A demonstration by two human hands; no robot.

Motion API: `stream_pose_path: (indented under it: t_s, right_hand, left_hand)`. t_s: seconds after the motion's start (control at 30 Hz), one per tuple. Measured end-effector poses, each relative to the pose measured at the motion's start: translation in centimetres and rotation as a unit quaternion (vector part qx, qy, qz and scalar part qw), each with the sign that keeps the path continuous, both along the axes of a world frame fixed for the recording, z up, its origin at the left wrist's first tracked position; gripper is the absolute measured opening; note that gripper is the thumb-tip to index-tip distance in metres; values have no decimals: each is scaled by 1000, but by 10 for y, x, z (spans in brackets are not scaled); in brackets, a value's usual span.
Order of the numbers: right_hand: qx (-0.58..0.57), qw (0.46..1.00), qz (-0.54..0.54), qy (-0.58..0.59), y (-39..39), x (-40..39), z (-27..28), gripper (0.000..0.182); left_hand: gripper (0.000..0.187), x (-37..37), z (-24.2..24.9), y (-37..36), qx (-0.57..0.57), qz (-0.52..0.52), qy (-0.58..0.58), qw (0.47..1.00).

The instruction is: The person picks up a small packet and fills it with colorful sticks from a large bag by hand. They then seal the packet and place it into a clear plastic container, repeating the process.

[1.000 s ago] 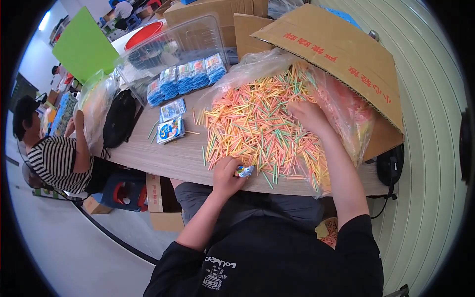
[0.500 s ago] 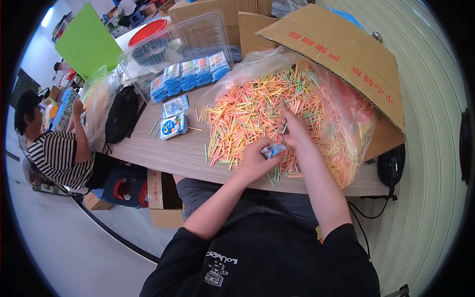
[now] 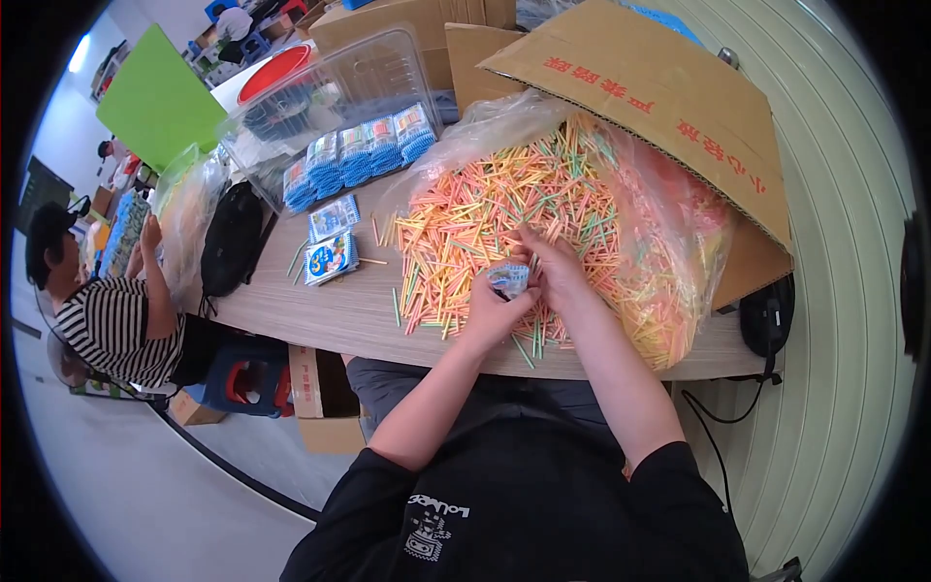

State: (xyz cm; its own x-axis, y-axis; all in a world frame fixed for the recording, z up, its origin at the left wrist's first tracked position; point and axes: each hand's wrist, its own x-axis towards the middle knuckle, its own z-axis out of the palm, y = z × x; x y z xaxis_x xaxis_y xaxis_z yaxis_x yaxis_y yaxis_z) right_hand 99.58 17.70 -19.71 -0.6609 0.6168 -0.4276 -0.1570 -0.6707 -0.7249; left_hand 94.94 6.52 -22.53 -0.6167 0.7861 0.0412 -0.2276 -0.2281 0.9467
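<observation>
My left hand (image 3: 491, 308) is closed around a small clear-and-blue plastic packet (image 3: 510, 279), held upright over the near edge of a large heap of thin pink, yellow, orange and green sticks (image 3: 475, 213). Beside the packet's top is my right hand (image 3: 555, 267), its fingers curled together over the heap. Whatever lies between those fingers is too small to make out. To the left on the table lie two flat packets, a blue-and-white printed one (image 3: 331, 258) and a paler one (image 3: 334, 217) behind it. A few loose sticks lie around them.
Stacks of blue-edged packets (image 3: 357, 155) stand by a clear plastic bin (image 3: 407, 58). A cardboard box (image 3: 669, 97) and plastic bag (image 3: 669, 233) surround the heap's right side. A black pouch (image 3: 231, 238) lies left, near a person in a striped shirt (image 3: 121, 330).
My right hand has drawn back toward me and to the left, next to the packet. My left hand has shifted slightly left, turning the packet more upright. The view has tilted a little.
</observation>
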Motion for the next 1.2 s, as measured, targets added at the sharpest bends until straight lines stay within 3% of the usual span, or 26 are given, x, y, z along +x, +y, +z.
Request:
stream_pose_path:
  t_s: [0.1,0.17,0.23,0.33,0.37,0.4,0.5,0.67,0.8,0.9,0.93,1.03,1.07,1.17,1.2]
  right_hand:
    - [25,999,26,-3,1,6,-2,30]
    - [37,998,42,-6,6,10,-4,31]
    - [189,973,96,-91,34,20,-7,33]
    - [406,872,171,-212,80,37,-10,35]
    - [473,822,195,-249,82,38,-6,36]
    - [473,822,196,-250,77,39,-4,36]
    - [624,628,204,-418,34,45,27,38]
    - [597,591,282,-463,31,29,16,39]
    - [628,583,305,-416,46,31,5,36]
    - [645,655,268,-287,59,43,1,37]
    - [647,654,268,-287,64,43,-4,37]
    - [467,858,149,-154,78,35,-19,41]
    - [468,857,148,-154,80,37,-18,41]
    - [179,974,113,-81,77,40,-5,34]
    - [179,974,113,-80,74,40,-6,34]
  left_hand:
    - [23,-3,3,-6,42,-2,41,998]
    - [24,-6,11,-19,18,6,161,987]
    - [24,-13,15,-36,3,9,219,976]
    - [24,-20,14,-66,9,63,410,910]
    - [24,-20,11,-72,8,62,408,911]
    - [26,-20,7,-77,-3,81,424,902]
    - [29,-15,-5,-87,-28,116,452,884]
    - [30,-11,-12,-87,-38,111,471,874]
    - [30,-12,-12,-86,-39,111,483,868]
    - [30,-10,-12,-85,-37,105,489,865]
    - [30,-11,-11,-83,-32,104,490,865]
    - [30,-8,-6,-78,-22,101,490,866]
    - [30,-5,-2,-73,-16,94,484,870]
    - [29,3,5,-57,-5,81,475,876]
    - [28,6,6,-51,-2,55,448,893]
